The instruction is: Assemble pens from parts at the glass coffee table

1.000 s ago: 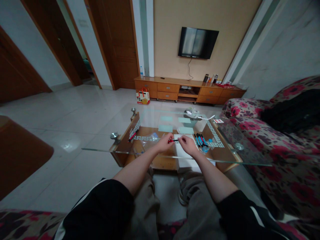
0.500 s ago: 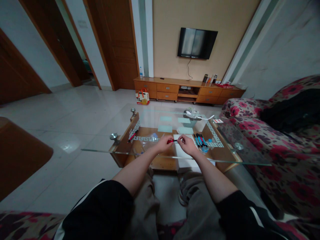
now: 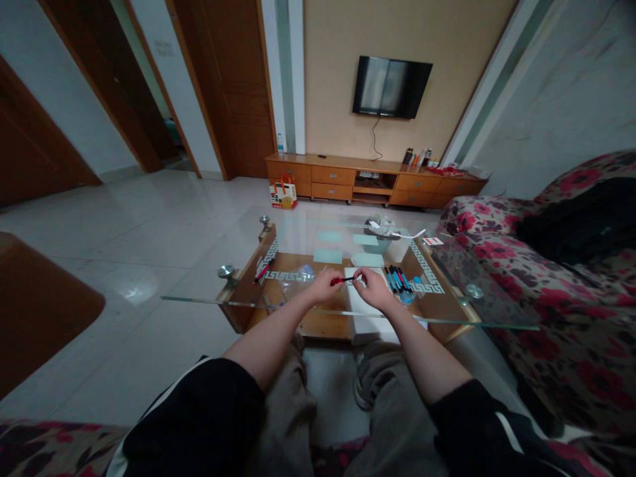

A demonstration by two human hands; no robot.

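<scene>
My left hand [image 3: 324, 286] and my right hand [image 3: 371, 287] meet over the near middle of a glass-topped coffee table [image 3: 248, 301]. Together they hold one red pen [image 3: 342, 280] lying sideways, the left hand on its red body and the right fingers pinching its dark end. Just right of my right hand lies a row of several pens [image 3: 398, 278] in black, red and blue. A white sheet [image 3: 355, 298] lies under my hands. A clear plastic bag [image 3: 294, 275] sits left of my left hand.
A lone red pen [image 3: 264, 270] lies at the table's left end. Pale green notes [image 3: 328, 255] and a small basket [image 3: 380, 240] sit farther back. A floral sofa [image 3: 556, 311] stands to the right, a TV cabinet [image 3: 372, 179] by the far wall, a dark wooden piece [image 3: 40, 305] at left.
Both hands stayed in place over the white sheet; the red pen between them shifted only slightly as the fingers worked at its right end.
</scene>
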